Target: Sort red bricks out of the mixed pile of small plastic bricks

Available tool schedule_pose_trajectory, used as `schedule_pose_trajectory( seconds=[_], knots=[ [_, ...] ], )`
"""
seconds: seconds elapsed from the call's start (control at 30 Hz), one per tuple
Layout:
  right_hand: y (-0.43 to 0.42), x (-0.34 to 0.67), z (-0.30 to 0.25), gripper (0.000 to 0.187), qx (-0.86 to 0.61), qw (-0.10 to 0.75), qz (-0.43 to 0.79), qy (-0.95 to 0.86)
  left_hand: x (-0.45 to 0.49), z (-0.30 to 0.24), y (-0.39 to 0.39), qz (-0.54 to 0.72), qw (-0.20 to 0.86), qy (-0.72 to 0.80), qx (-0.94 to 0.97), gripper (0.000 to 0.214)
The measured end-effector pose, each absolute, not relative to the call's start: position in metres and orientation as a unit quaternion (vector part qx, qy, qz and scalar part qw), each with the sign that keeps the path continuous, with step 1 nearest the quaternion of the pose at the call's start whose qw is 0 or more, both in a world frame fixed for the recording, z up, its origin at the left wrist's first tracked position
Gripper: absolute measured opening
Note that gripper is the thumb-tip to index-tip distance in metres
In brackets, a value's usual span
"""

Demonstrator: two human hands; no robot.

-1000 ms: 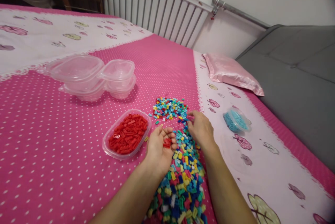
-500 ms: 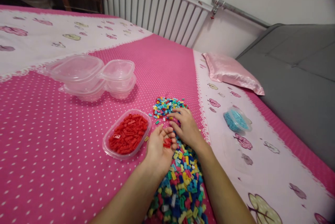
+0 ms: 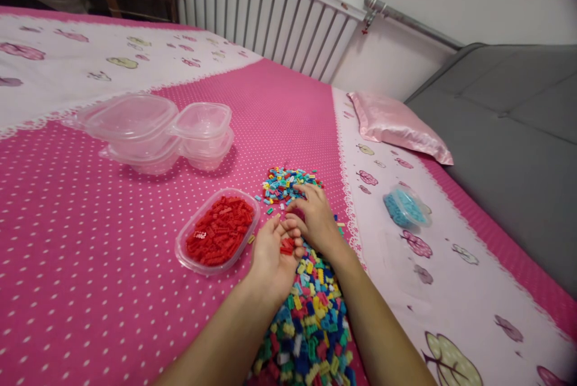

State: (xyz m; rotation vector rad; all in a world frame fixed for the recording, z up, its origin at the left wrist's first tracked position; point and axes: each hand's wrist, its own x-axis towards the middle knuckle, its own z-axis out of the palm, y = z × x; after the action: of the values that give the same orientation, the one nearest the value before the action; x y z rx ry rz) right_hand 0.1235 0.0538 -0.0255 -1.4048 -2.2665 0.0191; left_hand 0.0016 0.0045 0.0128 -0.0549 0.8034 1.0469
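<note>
My left hand [image 3: 271,252] lies palm up beside a long pile of small mixed-colour bricks [image 3: 306,320], fingers curled around a few red bricks [image 3: 287,247]. My right hand [image 3: 315,217] rests palm down on the far part of the pile, fingertips bent and touching the left hand's fingers; what they pinch is hidden. A clear tub of red bricks [image 3: 219,230] sits just left of my left hand. A clear tub of light-blue bricks [image 3: 404,207] stands to the right.
Stacked empty clear tubs [image 3: 155,131] sit further back on the pink dotted bedspread [image 3: 81,242]. A pink satin pillow [image 3: 396,126] lies at the far right by a grey couch [image 3: 509,133]. A white radiator [image 3: 270,13] lines the wall.
My right hand has drawn back left from the far right of the pile to meet my left hand's fingers. The left hand stays cupped with red bricks.
</note>
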Motion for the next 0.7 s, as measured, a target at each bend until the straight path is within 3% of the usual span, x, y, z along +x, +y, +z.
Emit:
schedule_pose_trajectory(
  seconds=[0.33,0.7],
  knots=[
    [0.035,0.130,0.029,0.009,-0.501,0.388,0.055,-0.771,0.001,0.012,0.004,0.477,0.792,0.380,-0.031,0.027],
    [0.008,0.129,0.063,0.011,-0.449,0.406,0.147,-0.782,0.004,0.015,0.004,0.524,0.765,0.369,-0.064,0.022]
  ],
)
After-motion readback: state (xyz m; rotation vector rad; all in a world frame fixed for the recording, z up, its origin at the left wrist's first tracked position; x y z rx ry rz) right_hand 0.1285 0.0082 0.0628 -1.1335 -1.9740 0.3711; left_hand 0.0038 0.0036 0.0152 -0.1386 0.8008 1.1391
